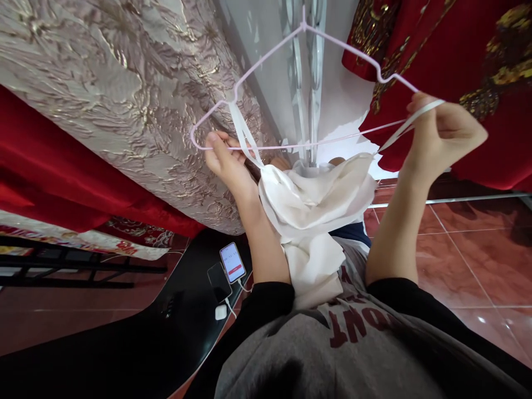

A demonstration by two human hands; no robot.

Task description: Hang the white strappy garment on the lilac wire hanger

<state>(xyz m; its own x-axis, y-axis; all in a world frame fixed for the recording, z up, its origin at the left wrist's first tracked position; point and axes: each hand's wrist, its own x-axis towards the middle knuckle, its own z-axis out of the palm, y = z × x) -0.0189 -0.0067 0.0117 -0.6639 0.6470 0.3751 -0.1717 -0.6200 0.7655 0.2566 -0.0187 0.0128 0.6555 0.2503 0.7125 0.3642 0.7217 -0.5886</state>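
Note:
A thin pink clothes hanger (269, 54) is held up in front of me, its hook at the top. My left hand (226, 158) pinches the lower bar near the left corner. My right hand (443, 130) is closed around the right end, whose corner is hidden by the fingers. A white strappy garment (320, 199) hangs below the hanger, its ruffled cloth reaching down against my shirt. The left strap (243, 130) loops over the notch on the hanger's left arm. The right strap (401, 133) runs up taut and across the fingers of my right hand.
Pale embossed fabric (137, 83) hangs at the left, above red cloth (83, 177). Red garments with gold trim (449, 72) hang at the right. Two phones (233, 262), cables and a white case (221, 312) lie on a black surface (124, 343). Red tiles (469, 244) cover the floor.

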